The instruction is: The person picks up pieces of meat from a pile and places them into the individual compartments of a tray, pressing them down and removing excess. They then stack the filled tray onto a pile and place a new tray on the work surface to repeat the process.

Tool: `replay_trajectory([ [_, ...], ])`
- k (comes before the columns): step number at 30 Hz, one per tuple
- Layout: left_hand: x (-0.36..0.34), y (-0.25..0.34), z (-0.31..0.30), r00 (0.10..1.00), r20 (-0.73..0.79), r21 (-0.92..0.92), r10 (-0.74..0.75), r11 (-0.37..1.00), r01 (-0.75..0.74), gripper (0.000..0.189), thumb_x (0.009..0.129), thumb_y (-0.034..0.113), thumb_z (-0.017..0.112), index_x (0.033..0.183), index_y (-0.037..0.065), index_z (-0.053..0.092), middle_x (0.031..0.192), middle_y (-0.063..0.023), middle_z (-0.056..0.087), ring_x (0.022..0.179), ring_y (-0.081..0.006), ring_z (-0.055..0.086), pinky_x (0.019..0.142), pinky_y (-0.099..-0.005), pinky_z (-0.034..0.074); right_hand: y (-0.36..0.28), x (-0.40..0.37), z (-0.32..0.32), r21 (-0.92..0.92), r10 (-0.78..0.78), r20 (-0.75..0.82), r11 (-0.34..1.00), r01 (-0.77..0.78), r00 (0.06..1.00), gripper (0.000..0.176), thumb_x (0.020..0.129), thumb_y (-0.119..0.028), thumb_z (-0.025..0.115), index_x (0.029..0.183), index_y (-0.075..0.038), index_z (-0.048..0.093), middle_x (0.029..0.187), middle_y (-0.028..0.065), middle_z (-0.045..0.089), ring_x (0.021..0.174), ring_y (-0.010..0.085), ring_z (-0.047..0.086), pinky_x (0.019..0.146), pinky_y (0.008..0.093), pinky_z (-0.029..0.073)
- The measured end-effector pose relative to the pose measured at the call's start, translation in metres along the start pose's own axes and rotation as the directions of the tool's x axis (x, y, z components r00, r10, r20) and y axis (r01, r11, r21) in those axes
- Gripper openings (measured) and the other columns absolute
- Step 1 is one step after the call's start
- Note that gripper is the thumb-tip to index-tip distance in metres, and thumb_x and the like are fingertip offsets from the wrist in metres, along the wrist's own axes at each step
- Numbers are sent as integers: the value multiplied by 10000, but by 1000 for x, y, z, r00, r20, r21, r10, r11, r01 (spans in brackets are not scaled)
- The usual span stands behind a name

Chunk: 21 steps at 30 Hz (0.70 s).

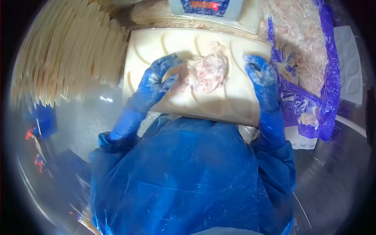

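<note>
centrally, meat (210,71) on white tray (243,98), metal counter (88,121), left grip (156,77) parted, right grip (265,78) narrow

Place: food-processing room, apparently
Counter (88,121): shiny metal
Digital display (203,5): lit red
Moulded tray (241,103): raw meat (211,72) on top
Apron (196,168): blue plastic

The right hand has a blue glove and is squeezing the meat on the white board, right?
No, it isn't squeezing: the head view shows the blue-gloved right hand apart from the meat on the white board, near the board's right edge.
</note>
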<state>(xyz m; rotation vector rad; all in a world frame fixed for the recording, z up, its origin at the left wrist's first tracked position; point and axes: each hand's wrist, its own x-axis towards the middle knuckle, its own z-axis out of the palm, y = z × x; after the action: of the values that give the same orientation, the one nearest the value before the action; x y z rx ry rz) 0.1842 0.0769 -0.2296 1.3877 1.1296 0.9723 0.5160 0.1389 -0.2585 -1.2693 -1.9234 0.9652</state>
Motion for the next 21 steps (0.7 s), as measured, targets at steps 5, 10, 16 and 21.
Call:
replay_trajectory([
  [5,0,-28,26,888,210,583,408,677,-449,214,820,147,733,1025,90,714,1000,-141,678,1031,-326,624,886,-411,516,-21,-14,63,-431,-495,32,777,459,868,139,877,-57,704,1003,-94,659,1012,115,661,895,231,653,787,321,529],
  [10,40,-5,25,891,68,724,450,592,-354,246,804,274,714,964,88,702,949,-123,680,880,-344,628,773,-451,496,-16,-18,45,117,149,-139,984,-134,979,214,830,-87,726,1036,-104,668,1006,77,658,887,272,649,742,369,530],
  [16,62,-31,54,832,351,728,429,434,-531,306,806,205,715,1070,60,661,957,-143,666,933,-350,626,806,-436,504,-35,-2,45,-637,-263,86,727,256,961,279,792,-163,716,1051,-82,654,1004,102,657,1029,295,611,882,419,486],
  [21,42,-31,17,956,105,-92,274,960,-265,179,890,68,676,1066,54,648,1056,-60,645,969,-203,635,879,-328,511,-75,12,51,28,-19,-11,999,20,1000,136,887,-78,696,1006,-52,637,944,72,667,873,182,633,821,314,507],
])
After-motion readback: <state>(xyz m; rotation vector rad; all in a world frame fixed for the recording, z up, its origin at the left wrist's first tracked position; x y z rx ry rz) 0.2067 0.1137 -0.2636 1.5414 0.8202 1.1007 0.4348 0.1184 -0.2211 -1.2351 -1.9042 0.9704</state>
